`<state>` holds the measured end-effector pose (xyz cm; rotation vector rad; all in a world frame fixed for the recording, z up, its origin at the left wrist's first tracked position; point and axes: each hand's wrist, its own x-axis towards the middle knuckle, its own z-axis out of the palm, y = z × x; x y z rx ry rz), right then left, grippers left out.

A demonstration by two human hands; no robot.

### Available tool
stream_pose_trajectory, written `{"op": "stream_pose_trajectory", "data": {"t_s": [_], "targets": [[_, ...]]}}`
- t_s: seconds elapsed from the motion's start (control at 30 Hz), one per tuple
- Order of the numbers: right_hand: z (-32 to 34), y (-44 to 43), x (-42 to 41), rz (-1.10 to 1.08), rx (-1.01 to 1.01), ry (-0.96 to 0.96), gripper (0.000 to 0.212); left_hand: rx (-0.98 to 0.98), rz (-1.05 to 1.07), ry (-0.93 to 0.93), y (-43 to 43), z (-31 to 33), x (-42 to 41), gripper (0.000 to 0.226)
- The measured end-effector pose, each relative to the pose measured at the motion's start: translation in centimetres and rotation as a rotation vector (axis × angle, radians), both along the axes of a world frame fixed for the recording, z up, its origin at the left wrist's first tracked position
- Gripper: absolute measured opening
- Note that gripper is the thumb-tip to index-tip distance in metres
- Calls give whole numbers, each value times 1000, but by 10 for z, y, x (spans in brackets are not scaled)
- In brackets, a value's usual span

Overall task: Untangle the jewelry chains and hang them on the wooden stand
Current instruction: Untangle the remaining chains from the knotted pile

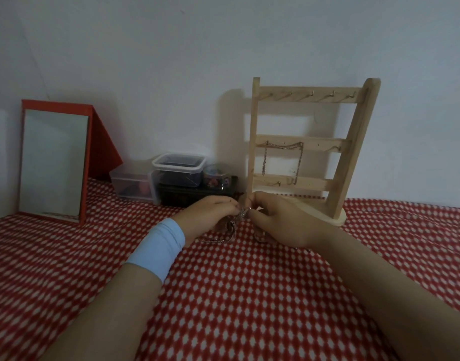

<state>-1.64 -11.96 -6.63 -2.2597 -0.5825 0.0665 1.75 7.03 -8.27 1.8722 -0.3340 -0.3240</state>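
1. Position. I have the left hand (210,212) and the right hand (278,220) together just above the cloth-covered surface (249,295), at centre view. The tangled chains (241,214) sit between them. The fingers (230,205) of both hands are curled in and pinched on the knot from either side. A loose tail (216,240) drops from the knot and lies on the cloth at 7 o'clock of it.

2. Target. The wooden stand (348,152) is at 1 o'clock of the hands, its round base just behind the right hand. One hung chain (264,160) is draped across hooks on the middle rail. The top-rail hooks are bare.

3. Handling, as I judge it. The chains are light, limp and fine-linked. They will slip through a loose pinch and will tighten if pulled hard. I should hold close to the knot with the fingertips, ease loops apart rather than tug, and lift a freed chain near its midpoint or its clasp. I cannot tell how many chains form the knot.

4. Surroundings. A red-framed mirror (53,165) stands at 10 o'clock. Stacked plastic containers (178,165) stand at 11 o'clock.
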Motion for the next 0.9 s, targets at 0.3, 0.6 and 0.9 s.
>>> {"op": "stream_pose_trajectory", "data": {"t_s": [0.3, 0.6, 0.9], "targets": [[-4, -4, 7, -71, -107, -94, 9, 121, -53, -82, -4, -3, -7, 32], [-10, -6, 17, -279, 207, -230, 16, 35, -46, -143, -4, -6, -6, 16], [-6, -2, 8, -225, 205, -65, 24, -171, 53, -109, -4, -5, -1, 15]]}}
